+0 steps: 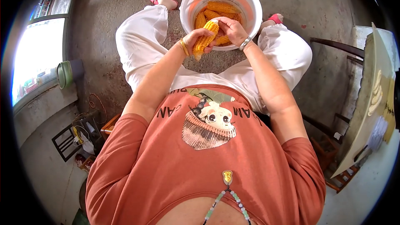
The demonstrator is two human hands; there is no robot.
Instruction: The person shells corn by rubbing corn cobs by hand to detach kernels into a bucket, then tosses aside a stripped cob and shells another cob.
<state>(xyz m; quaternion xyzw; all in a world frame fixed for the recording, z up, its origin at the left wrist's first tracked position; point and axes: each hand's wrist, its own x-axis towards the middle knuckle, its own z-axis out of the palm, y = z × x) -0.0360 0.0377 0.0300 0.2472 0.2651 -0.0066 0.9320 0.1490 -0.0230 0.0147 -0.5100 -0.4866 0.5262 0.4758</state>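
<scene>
An ear of corn (pixel 203 41) with yellow kernels lies tilted in my left hand (pixel 195 38), whose fingers wrap round its middle. At the cob's pale upper end is my right hand (pixel 231 30), its thumb and fingers pinched together there; whether they grip the tip or a bit of silk is too small to tell. Both hands are over the near rim of a white plastic bucket (pixel 186 6). Inside the bucket lie several more yellow ears of corn (pixel 221 7), partly hidden by my hands.
The bucket stands on a grey concrete floor (pixel 109 8) between my knees. To the right is a table (pixel 354 100) with things on it. A green bin (pixel 64 75) stands by the bright window at left, with a dark wooden chair (pixel 337 48) at right.
</scene>
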